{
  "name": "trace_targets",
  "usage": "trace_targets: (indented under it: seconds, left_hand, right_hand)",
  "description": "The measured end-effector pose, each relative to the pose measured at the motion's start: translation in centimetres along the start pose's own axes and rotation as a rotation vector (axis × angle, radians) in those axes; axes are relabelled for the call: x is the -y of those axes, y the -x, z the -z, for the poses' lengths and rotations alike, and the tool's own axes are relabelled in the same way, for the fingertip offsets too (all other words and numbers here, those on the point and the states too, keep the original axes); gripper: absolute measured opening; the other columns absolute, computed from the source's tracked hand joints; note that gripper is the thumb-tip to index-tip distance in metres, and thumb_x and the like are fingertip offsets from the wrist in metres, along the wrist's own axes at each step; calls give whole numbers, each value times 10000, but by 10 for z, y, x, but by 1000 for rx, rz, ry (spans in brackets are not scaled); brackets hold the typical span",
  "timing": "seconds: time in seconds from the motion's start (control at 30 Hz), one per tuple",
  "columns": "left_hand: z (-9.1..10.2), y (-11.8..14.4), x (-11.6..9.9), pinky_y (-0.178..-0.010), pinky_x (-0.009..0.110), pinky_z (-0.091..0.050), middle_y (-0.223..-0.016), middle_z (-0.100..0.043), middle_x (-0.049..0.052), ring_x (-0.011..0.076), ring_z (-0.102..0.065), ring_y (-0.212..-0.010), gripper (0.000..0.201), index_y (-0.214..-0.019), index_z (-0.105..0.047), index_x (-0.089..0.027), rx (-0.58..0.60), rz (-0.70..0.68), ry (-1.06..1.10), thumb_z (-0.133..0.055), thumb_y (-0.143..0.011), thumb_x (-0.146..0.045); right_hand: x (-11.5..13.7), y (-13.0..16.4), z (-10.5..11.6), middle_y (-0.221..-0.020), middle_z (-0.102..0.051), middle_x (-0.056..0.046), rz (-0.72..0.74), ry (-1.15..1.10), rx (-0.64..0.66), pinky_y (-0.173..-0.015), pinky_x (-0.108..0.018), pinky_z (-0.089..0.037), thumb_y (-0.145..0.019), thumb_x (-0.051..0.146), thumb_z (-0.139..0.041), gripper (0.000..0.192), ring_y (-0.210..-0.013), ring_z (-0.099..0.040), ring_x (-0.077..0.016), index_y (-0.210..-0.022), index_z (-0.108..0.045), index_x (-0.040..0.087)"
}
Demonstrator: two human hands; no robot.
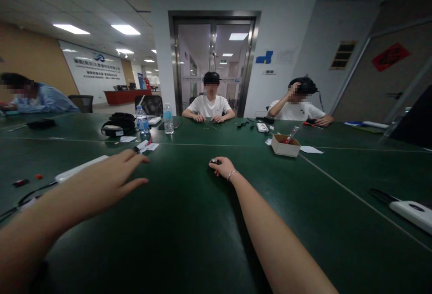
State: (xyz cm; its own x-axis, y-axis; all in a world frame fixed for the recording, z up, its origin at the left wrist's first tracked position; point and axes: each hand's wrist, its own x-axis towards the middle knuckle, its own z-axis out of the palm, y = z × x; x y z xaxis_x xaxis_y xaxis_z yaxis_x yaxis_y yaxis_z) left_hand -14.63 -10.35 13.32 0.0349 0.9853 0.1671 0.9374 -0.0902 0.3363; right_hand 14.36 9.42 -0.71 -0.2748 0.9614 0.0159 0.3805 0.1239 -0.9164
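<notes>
My left hand [116, 172] is raised on the left with its fingers stretched out and apart, holding nothing. Behind it, partly covered, a long white device [81, 169] lies on the dark green table [189, 222]. In the middle, my right hand [223, 168] rests low at the tabletop, its fingers curled around a small dark shiny object [213, 161]. The fingers cover most of that object, and I cannot make out its kind. A bracelet [231, 175] circles my right wrist.
Two water bottles [168, 118], a black case [118, 124] and paper scraps [148, 146] stand or lie beyond my left hand. An open box [285, 145] is at the right, a white device [411, 213] nearer. Several people sit around the table.
</notes>
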Motion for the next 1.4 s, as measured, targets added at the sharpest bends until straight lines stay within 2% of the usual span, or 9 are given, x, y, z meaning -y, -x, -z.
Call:
trace_targets:
  seconds: [0.1,0.17,0.27,0.4,0.8,0.97,1.13,1.27,1.4]
  left_hand:
    - [-45,-55,-52,-879,301,-363,-1026,-547,19,196,-503,-962,289,-1002,-572,-240,20,-374,-77,-607,-720,-289]
    - [-82,-92,-78,-895,305,-358,-1087,-516,64,213,-478,-1020,329,-1070,-528,-222,-18,-442,-87,-555,-745,-184]
    - [-128,-133,-99,-892,334,-369,-1122,-481,90,231,-458,-1042,367,-1112,-486,-218,-44,-502,-85,-501,-754,-136]
    - [-161,-151,-104,-878,325,-383,-1007,-508,70,202,-494,-955,242,-1009,-520,-200,-43,-537,50,-480,-773,-164]
    - [-195,-153,-78,-763,279,-450,-908,-596,21,147,-559,-830,156,-911,-543,-213,-145,-318,543,-546,-756,-204]
    - [-200,-158,-70,-737,264,-461,-832,-613,14,136,-577,-788,135,-882,-547,-195,-156,-236,636,-557,-751,-227]
    - [-204,-159,-61,-710,254,-461,-780,-616,7,128,-581,-737,135,-872,-560,-193,-96,-242,661,-559,-751,-255]
    - [-208,-161,-58,-698,250,-464,-782,-616,7,127,-583,-730,148,-879,-565,-191,-72,-219,659,-558,-753,-268]
    - [-209,-162,-56,-730,258,-467,-825,-625,19,131,-590,-770,151,-905,-563,-189,-57,-214,682,-550,-761,-236]
  right_hand:
    - [0,1,-1,-630,-578,-3,-1,12,-21,-371,-145,-438,-748,211,-650,211,-441,-527,-71,-929,-601,113]
    - [1,0,-3,-616,-569,4,12,27,-48,-351,-141,-422,-736,203,-658,213,-421,-514,-66,-918,-595,112]
    - [3,0,-6,-562,-541,23,29,53,-77,-326,-132,-390,-737,171,-650,178,-376,-482,-53,-888,-580,111]
    - [4,-2,-7,-507,-512,43,-3,66,-89,-328,-113,-378,-746,64,-587,148,-368,-479,-49,-876,-543,116]
    - [-3,-7,-5,-551,-517,41,86,213,-18,-316,-121,-383,-687,149,-664,129,-369,-471,-45,-787,-584,127]
    - [-6,-7,-2,-580,-550,35,129,66,-13,-326,-111,-408,-728,90,-610,190,-370,-506,-45,-913,-600,130]
    - [-7,-8,1,-524,-541,38,67,-88,-3,-357,-131,-465,-721,39,-613,230,-376,-549,-72,-937,-583,111]
    - [-1,-5,6,-605,-571,17,-22,-337,3,-470,-185,-547,-723,-50,-546,315,-460,-615,-103,-1001,-535,98]
    - [6,2,11,-657,-617,-45,-92,-533,26,-579,-206,-568,-787,-60,-437,240,-544,-651,-124,-966,-527,73]
